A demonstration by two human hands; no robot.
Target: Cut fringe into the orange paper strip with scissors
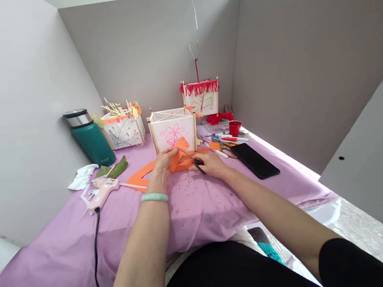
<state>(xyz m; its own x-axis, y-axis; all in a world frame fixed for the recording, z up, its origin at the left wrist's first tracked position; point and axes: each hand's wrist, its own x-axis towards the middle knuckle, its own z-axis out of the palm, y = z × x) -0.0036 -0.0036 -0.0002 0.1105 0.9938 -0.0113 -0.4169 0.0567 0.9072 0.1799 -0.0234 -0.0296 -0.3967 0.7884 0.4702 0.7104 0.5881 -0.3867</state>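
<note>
My left hand (163,165) pinches a piece of orange paper (181,151) in front of a white box lantern (184,128) with a pink flower drawn on it. My right hand (211,164) is closed around small dark-handled scissors (199,165), whose blades meet the paper's right side. Whether the blades are apart is too small to tell. More orange paper, a curved strip (141,174), lies on the purple cloth under and beside my hands. Tiny scraps are scattered on the cloth just below them.
A pink glue gun (103,193) with a black cord lies left, near a green bottle (92,142). Behind stand a lantern full of sticks (123,131) and a hanging red-fringed lantern (202,99). Right are a phone (255,160), a red cup (235,129) and markers. Grey panels enclose the table.
</note>
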